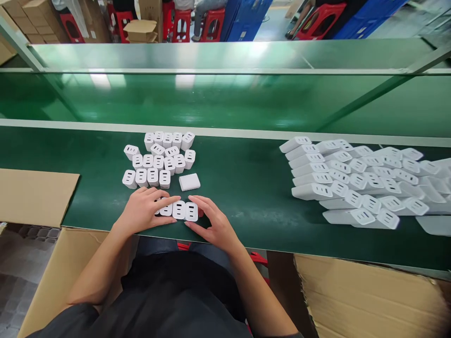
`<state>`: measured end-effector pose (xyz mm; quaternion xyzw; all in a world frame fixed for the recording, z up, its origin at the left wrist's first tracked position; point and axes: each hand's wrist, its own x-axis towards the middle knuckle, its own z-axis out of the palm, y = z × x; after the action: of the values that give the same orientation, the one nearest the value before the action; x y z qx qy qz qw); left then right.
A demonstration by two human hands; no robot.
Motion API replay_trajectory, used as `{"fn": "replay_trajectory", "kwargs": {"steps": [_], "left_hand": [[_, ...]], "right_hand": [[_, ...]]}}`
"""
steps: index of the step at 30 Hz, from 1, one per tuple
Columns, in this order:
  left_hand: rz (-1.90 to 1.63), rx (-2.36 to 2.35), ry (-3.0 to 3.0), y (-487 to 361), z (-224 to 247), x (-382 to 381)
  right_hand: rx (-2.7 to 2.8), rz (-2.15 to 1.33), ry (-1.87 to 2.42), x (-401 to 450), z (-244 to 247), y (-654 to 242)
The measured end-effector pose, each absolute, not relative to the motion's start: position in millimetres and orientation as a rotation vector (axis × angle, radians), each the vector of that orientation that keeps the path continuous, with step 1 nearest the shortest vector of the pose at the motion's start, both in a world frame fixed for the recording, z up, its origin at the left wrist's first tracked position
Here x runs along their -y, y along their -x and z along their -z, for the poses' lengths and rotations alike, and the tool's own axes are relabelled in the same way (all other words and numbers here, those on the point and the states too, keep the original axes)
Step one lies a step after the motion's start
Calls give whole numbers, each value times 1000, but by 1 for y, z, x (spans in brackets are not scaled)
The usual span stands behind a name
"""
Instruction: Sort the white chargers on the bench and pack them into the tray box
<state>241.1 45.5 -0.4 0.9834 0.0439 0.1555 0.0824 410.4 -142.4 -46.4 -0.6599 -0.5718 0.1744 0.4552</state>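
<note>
Left hand's (148,209) fingers, half-open, grip the left end of a short charger row (179,210) at the surface's (246,197) near edge; right hand's (211,223) likewise, right end. Looks partway: upright group (158,162) beyond roughly lined up; flat charger (189,182), right-hand batch (357,180) seemingly left.

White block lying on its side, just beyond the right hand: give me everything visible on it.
The white block is a compact, rounded-corner piece that looks like smooth plastic. Its broad upper face is plain; no slots show from this angle. It lies on its side on the green tabletop, turned slightly askew, to the right of the upright slotted blocks. The right hand is close but apart; only the tabletop appears to touch it.
</note>
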Motion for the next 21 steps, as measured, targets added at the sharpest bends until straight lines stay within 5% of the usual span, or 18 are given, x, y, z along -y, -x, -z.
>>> {"fn": "replay_trajectory", "kwargs": {"steps": [15,21], "left_hand": [[-435,-107,-2896,-242,-3,-46],[-789,-48,-2674,-228,-6,-52]], "right_hand": [[1560,-157,1699,143,42,-408],[1659,-19,1711,133,32,-408]]}}
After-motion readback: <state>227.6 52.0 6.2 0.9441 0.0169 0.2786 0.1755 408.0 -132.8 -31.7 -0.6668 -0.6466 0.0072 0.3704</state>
